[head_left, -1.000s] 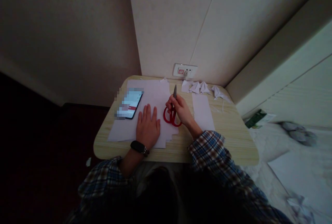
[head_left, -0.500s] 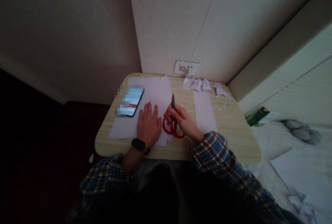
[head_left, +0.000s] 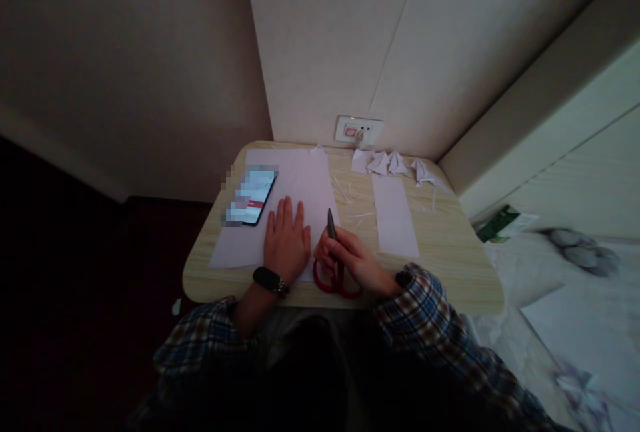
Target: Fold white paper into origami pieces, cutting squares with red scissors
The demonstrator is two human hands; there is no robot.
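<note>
My left hand point(head_left: 287, 240) lies flat on a large white paper sheet point(head_left: 305, 175), its fingers stretched out. My right hand point(head_left: 347, 255) grips a pair of scissors point(head_left: 331, 224) by the closed blades, whose tip points away from me. The red handles hang below my fingers, over the sheet's lower right corner. A phone point(head_left: 255, 199) with a lit screen rests on the sheet, left of my left hand. To the right of my right hand lies a white paper strip point(head_left: 395, 215). Thin paper offcuts point(head_left: 361, 215) are scattered between strip and sheet.
Several folded paper pieces point(head_left: 397, 163) line the back right of the small wooden table point(head_left: 450, 272). A wall socket point(head_left: 359, 131) with a plug sits just behind it. At right, more paper point(head_left: 575, 332) and a green-and-white packet point(head_left: 500, 224) lie on a pale surface.
My right hand has moved toward me with the scissors, down along the sheet's right edge, uncovering more of the offcuts. My left hand has stayed in place.
</note>
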